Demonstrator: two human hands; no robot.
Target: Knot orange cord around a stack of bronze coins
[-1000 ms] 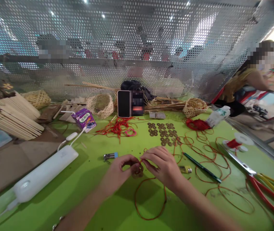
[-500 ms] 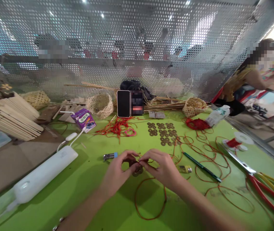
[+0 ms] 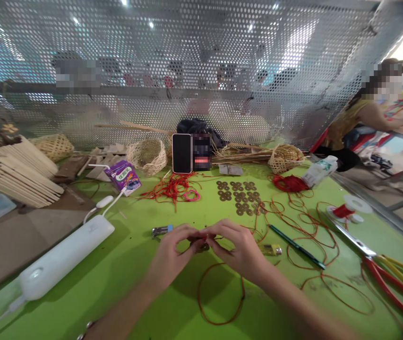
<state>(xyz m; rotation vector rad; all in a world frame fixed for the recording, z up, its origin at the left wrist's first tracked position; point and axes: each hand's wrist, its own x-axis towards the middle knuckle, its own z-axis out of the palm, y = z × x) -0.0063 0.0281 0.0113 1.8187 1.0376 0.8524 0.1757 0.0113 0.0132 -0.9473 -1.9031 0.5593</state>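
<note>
My left hand (image 3: pixel 173 252) and my right hand (image 3: pixel 238 248) meet fingertip to fingertip just above the green table (image 3: pixel 144 302). Both pinch a small cluster of brown coins (image 3: pixel 203 245) threaded on a red cord (image 3: pixel 222 295). The cord hangs down from the coins and loops over the table below my right wrist. More brown coins (image 3: pixel 238 193) lie in groups farther back. A nail clipper (image 3: pixel 161 230) lies just left of my left hand, and a small yellow lighter (image 3: pixel 271 249) lies right of my right hand.
A white power strip (image 3: pixel 63 257) lies left. Red-handled scissors (image 3: pixel 381 264), a cord spool (image 3: pixel 350 208), a dark pen (image 3: pixel 295 245) and loose cord lie right. Woven baskets (image 3: pixel 148 156), a phone (image 3: pixel 182 152), a drink carton (image 3: pixel 123 175) and stacked sticks (image 3: pixel 17 172) line the back. A person (image 3: pixel 357 123) sits far right.
My hands have risen slightly and drawn the coin cluster up between the fingertips; the coins hung lower under my fingers a second ago. Everything else on the table stays put.
</note>
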